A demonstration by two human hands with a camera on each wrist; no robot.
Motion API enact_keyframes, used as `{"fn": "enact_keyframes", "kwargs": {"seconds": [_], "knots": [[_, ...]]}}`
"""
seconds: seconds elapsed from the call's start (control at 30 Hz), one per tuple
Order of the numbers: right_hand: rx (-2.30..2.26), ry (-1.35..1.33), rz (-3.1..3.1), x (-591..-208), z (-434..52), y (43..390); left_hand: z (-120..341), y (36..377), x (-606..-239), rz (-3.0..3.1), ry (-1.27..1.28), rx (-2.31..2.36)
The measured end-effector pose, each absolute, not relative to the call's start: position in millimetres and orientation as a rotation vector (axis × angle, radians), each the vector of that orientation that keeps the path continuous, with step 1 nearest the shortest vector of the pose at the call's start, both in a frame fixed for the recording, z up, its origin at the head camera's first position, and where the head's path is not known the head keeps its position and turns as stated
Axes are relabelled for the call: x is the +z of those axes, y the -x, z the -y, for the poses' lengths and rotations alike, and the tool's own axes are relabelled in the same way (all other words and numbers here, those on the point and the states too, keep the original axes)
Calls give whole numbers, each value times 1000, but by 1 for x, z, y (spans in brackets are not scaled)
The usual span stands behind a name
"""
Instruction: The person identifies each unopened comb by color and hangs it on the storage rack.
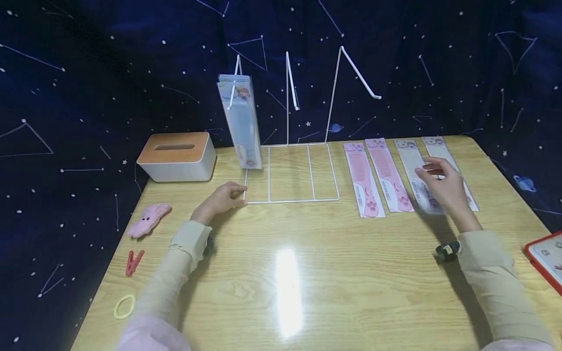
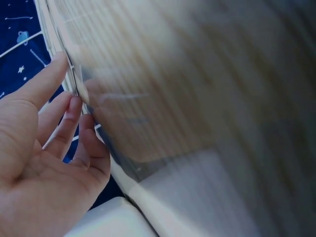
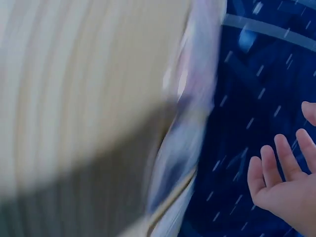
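Grip, left hand (image 1: pixel 221 199): fingers lightly bent, tips resting against the front-left corner of the white wire rack (image 1: pixel 291 173). Left wrist view confirms fingertips (image 2: pixel 74 106) touching the thin wire edge; nothing is enclosed, so the grip is relaxed, not clenched.

Grip, right hand (image 1: pixel 443 183): fingers spread and nearly straight, poised over the two packaged combs at the right end of the row. Right wrist view shows the fingers (image 3: pixel 281 163) extended with nothing in the palm; that view is badly motion-blurred, so I cannot tell whether a fingertip touches a pack.

Counts:
- Packaged combs lying flat on the tabletop (image 1: pixel 290 287), at 3 o'clock from the rack: four, side by side. Two pink combs (image 1: pixel 376 178) on the left, two pale combs (image 1: pixel 414 168) on the right, partly hidden by the right hand.
- Packaged blue combs (image 1: pixel 240 122) hanging on the rack's leftmost hook: at least two, overlapped; exact number not clear.
- Rack hooks: three upright; the middle and right ones carry nothing.

Other items: one tissue box (image 1: pixel 177 156) with wooden lid at 9 o'clock from the rack; one pink plush toy (image 1: pixel 148 219), one red clip (image 1: pixel 133 262) and one yellow hair tie (image 1: pixel 125 306) along the left edge; one red-framed object (image 1: pixel 546 258) at the right edge, cut off.
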State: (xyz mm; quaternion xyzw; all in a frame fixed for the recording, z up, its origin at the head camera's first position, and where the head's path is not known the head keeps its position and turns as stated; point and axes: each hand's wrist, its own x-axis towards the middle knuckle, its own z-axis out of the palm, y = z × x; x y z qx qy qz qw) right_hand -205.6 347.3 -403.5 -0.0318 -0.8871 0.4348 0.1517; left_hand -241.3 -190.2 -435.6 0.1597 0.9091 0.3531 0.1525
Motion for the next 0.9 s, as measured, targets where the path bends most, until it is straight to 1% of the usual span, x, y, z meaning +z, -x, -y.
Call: {"fn": "enact_keyframes", "kwargs": {"seconds": [0.17, 0.4, 0.57, 0.77, 0.9], "knots": [[1137, 267, 2769, -412, -399, 213, 191, 241, -434, -2606, -444, 1002], [941, 307, 3081, -427, -445, 219, 191, 240, -433, -2611, -452, 1025], [889, 422, 3130, -427, -453, 221, 191, 241, -434, -2624, -472, 1012], [988, 580, 3085, -416, -449, 220, 191, 242, -434, -2619, -475, 1002], [1068, 556, 3006, -410, -445, 218, 191, 241, -433, -2614, -464, 987]]}}
